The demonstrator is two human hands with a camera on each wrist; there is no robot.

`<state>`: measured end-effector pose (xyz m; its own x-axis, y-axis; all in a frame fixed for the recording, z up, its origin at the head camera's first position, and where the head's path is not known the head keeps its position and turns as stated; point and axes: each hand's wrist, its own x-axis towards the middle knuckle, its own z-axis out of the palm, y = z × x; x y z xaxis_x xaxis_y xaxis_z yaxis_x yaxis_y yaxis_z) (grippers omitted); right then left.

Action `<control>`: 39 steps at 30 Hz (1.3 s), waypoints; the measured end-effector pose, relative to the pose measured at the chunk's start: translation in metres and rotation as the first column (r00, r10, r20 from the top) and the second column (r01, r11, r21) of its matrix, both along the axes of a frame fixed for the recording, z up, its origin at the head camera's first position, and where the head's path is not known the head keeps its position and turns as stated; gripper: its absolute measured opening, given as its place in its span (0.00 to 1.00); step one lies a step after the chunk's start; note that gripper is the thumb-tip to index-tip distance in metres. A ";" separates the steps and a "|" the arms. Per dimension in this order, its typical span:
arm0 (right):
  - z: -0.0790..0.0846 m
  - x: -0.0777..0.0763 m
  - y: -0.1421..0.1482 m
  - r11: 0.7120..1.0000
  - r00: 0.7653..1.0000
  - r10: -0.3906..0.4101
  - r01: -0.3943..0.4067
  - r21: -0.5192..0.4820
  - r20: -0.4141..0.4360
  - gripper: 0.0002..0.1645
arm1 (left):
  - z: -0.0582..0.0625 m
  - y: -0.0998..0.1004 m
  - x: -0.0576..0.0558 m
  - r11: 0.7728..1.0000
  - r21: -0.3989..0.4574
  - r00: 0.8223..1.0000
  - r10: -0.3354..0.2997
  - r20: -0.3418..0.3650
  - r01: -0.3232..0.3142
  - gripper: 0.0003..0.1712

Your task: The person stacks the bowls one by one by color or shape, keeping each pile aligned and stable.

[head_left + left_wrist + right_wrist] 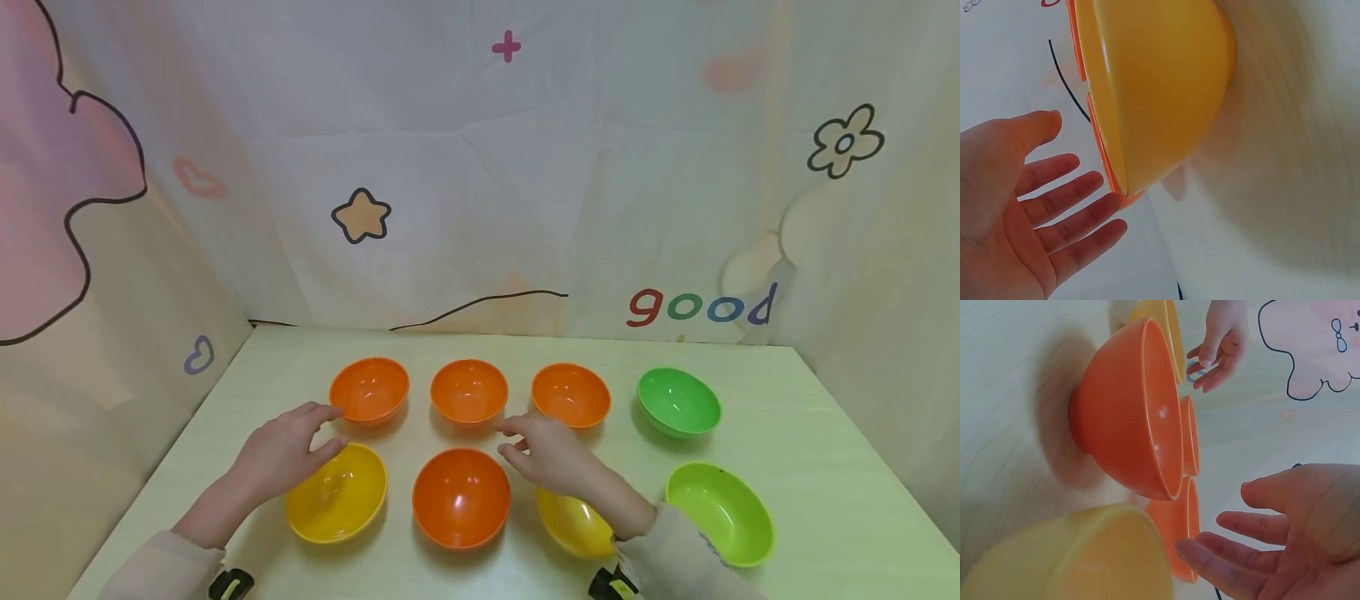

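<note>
My left hand [281, 450] hovers over the left yellow bowl [337, 508], fingertips close to the near rim of the left orange bowl [369, 392]. Its fingers are spread and hold nothing, as the left wrist view shows beside the yellow bowl [1166, 94]. My right hand [551, 454] hangs above the right yellow bowl [573, 523], which it partly hides. Its relaxed fingers point toward the gap between the middle orange bowl [468, 392] and the right orange bowl [572, 393]. Between the hands stands a deeper orange bowl [461, 500].
At the right, a green bowl [678, 403] stands in the back row and a lime green bowl [720, 512] in the front row, partly behind the right sleeve [675, 554]. A printed cloth [487, 167] rises behind the pale table [832, 467].
</note>
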<state>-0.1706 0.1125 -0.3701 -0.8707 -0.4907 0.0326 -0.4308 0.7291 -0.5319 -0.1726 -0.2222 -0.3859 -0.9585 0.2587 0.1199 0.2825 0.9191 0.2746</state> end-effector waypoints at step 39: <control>-0.020 -0.002 -0.018 0.998 0.962 -0.049 0.058 -0.025 0.267 0.16 | -0.007 0.000 -0.003 1.000 0.003 0.970 0.014 0.242 -0.016 0.15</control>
<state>-0.1721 0.0947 -0.3905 -0.8751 -0.4456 -0.1889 -0.2310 0.7275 -0.6460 -0.1754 -0.2225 -0.3927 -0.9629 0.2442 -0.1150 0.1933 0.9211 0.3379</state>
